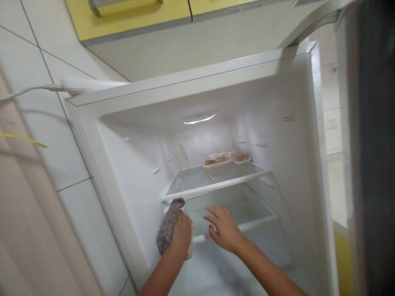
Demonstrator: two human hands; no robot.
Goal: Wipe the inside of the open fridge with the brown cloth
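A patterned grey-brown cloth is bunched up at the left side of an open white refrigerator, its top end just beneath the front rim of the upper glass shelf; whether it touches the side wall I cannot tell. At the back right of that shelf sit two pale food trays, side by side, and below it a second shelf spans the compartment. A lamp glows in the ceiling of the compartment. Around the refrigerator are white wall tiles at left and yellow cabinet fronts above. The fingers of the left hand are closed around the cloth, while those of the right hand are spread and slightly curled, holding nothing, in front of the lower shelf. Both forearms reach in from the bottom edge, the left rising steeply, the right slanting inward, its hand palm-down and pointing left.
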